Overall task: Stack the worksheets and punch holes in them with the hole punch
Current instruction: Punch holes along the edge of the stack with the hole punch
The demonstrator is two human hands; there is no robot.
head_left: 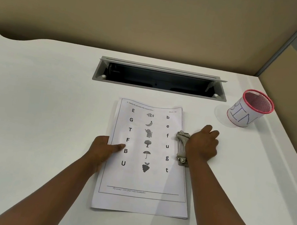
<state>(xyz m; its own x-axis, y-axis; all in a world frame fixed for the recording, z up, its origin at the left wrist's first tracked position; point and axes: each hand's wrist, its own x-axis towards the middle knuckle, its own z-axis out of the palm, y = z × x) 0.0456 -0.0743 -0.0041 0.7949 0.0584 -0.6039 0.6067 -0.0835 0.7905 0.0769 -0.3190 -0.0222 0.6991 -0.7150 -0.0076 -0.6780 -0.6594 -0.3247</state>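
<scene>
A stack of worksheets (143, 179) lies on the white desk (36, 114), printed with letters and small pictures. The grey metal hole punch (181, 146) sits over the stack's right edge, about halfway along it. My right hand (203, 144) rests on top of the punch, fingers curled over its handle. On the stack's left edge, my left hand (104, 149) lies flat and holds the paper, thumb on the top sheet near the letter B.
A red mesh cup (250, 109) wrapped in paper marked "BIN" stands at the back right. A grey cable hatch (160, 78) is open in the desk behind the worksheets. Beige partition walls close the back and right sides.
</scene>
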